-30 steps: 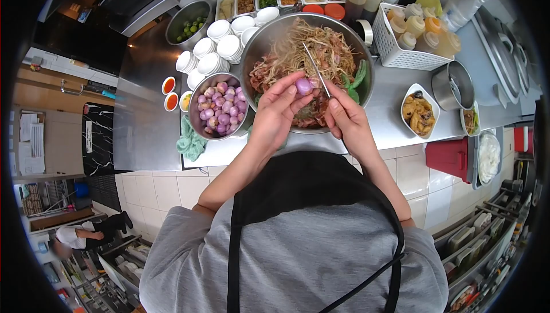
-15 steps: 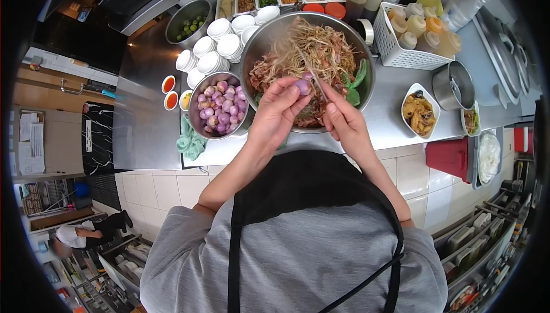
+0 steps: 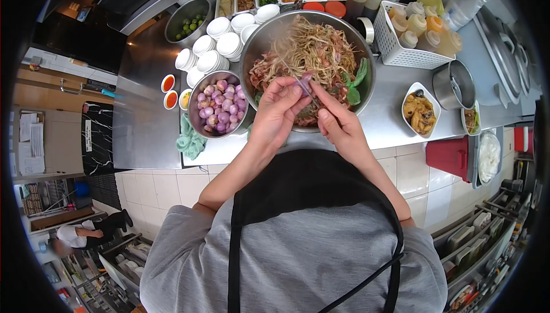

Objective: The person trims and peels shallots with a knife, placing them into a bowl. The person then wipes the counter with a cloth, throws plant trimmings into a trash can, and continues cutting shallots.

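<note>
Over the near side of a large steel bowl [image 3: 371, 87], my left hand [image 3: 275, 115] pinches a purple shallot [image 3: 305, 85] between thumb and fingers. My right hand [image 3: 344, 124] is closed on a thin knife [image 3: 289, 68], its blade lying across the shallot and pointing up and left; the handle is mostly covered by my fingers. Beneath both hands, the large bowl holds stringy pale roots [image 3: 321, 41], reddish skins and some green leaves [image 3: 358, 81]. Left of it, a smaller steel bowl [image 3: 197, 91] is full of purple shallots [image 3: 220, 105].
Stacked white cups [image 3: 229, 45] and a bowl of limes [image 3: 192, 25] stand behind the shallots. A green cloth [image 3: 190, 139] lies at the counter's edge. On the right are a white basket of bottles [image 3: 409, 52], a dish of food [image 3: 419, 113] and a steel pot [image 3: 452, 85].
The knife has swung to a steeper slant across the shallot, and my right hand has shifted slightly left and closer to my left hand. My left hand stays nearly still.
</note>
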{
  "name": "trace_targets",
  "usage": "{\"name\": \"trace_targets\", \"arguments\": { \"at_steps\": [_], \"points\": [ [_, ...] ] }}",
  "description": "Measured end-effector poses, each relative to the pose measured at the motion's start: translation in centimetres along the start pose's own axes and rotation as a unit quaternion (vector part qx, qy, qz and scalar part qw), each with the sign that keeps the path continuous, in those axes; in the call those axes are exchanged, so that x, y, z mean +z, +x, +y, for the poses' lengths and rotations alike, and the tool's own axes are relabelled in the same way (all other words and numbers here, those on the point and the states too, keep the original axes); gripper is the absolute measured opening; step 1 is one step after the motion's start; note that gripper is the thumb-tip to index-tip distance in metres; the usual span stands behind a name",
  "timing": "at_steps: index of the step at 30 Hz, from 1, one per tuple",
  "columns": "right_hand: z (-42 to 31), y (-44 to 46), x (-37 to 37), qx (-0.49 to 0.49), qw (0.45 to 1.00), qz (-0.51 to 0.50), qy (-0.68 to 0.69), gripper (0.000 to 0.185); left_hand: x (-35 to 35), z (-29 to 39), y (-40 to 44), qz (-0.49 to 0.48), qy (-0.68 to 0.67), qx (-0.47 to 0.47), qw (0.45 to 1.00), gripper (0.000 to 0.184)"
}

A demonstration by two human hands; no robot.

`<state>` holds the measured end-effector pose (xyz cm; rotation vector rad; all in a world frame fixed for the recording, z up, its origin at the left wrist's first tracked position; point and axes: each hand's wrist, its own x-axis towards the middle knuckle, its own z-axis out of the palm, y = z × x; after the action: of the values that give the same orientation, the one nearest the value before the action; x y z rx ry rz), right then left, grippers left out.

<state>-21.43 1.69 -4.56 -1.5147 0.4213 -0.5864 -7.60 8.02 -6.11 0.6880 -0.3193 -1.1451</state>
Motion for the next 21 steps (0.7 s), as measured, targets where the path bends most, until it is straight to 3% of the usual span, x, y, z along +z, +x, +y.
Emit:
{"name": "trace_targets", "arguments": {
  "at_steps": [4, 6, 21],
  "points": [
    [-0.1, 0.0, -0.4, 0.020, 1.000, 0.008, 0.009, 0.038, 0.3, 0.3, -0.1, 0.007, 0.000, 0.000, 1.000, 0.012],
    [-0.6, 0.0, -0.9, 0.080, 0.995, 0.026, 0.045, 0.036, 0.2, 0.4, -0.2, 0.001, 0.018, -0.001, 1.000, 0.015],
    [-0.9, 0.3, -1.4, 0.126, 0.988, 0.021, 0.087, 0.036, 0.9, 1.2, -0.4, -0.034, 0.071, 0.001, 0.997, 0.030]
  ]
}}
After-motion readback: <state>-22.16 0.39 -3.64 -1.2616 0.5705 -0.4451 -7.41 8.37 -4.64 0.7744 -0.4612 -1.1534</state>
